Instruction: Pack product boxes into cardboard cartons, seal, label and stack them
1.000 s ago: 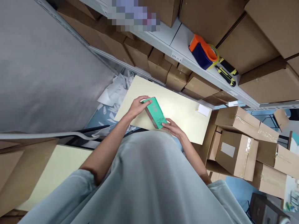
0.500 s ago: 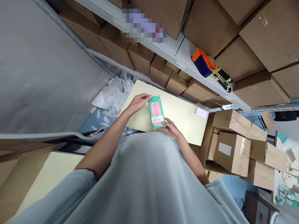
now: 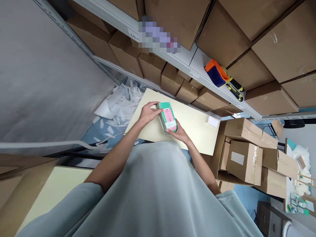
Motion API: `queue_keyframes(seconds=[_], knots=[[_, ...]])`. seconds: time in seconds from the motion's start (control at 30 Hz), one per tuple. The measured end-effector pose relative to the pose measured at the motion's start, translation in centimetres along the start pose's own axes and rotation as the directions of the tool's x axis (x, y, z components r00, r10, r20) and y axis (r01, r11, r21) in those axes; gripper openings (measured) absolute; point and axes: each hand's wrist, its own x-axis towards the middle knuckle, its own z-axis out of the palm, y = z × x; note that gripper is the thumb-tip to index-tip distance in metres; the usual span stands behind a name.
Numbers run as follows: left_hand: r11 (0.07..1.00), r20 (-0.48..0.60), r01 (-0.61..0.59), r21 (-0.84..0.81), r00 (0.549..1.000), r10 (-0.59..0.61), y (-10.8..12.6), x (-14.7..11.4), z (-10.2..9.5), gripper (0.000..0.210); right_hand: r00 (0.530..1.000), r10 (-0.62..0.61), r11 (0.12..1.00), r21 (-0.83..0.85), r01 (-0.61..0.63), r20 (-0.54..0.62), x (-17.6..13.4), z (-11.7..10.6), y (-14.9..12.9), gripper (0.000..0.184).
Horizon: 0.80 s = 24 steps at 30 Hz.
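A small green box (image 3: 169, 116) with a pink device pictured on its front is held between both hands, above the pale tabletop (image 3: 197, 131). My left hand (image 3: 148, 113) grips its upper left corner, thumb on the front edge and fingers at the top. At the lower right, my right hand (image 3: 180, 132) is closed round the bottom corner, thumb across the front. The box is tilted so that its left side face shows. Its back and the fingertips behind it are hidden.
A small white box (image 3: 212, 121) lies at the table's right end. Cardboard boxes (image 3: 243, 158) are stacked beyond it. On the shelf above are a tape dispenser (image 3: 217, 73) and yellow-black cutters (image 3: 235, 90). Crumpled white paper (image 3: 118, 102) covers the floor at left.
The green box has turned, bringing its left side into view. My left thumb has shifted down onto its front edge, and my right thumb has moved to the box's lower end.
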Motion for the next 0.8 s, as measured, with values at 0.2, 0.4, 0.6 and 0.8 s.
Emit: queue_keyframes(seconds=[0.2,0.4,0.6,0.8], knots=[[0.982,-0.006,-0.119,0.146,0.993,0.121,1.9,0.4,-0.3,0.065,0.982,-0.128,0.983,-0.152,0.107,-0.139,3.5,1.1,-3.8,0.129],[0.979,0.133,-0.181,0.094,0.977,0.168,3.4,-1.2,0.0,0.072,0.94,-0.315,0.921,-0.283,0.268,-0.134,5.9,1.1,-7.1,0.087],[0.967,0.247,0.157,-0.201,0.963,-0.105,0.7,-4.7,-2.8,0.101,0.97,-0.191,0.964,0.156,0.214,-0.152,6.1,-1.1,-6.0,0.074],[0.863,0.477,0.427,-0.269,0.838,-0.266,-2.8,-9.0,-2.5,0.084,0.98,-0.116,0.912,0.374,0.169,-0.159,5.7,-1.1,-3.9,0.079]])
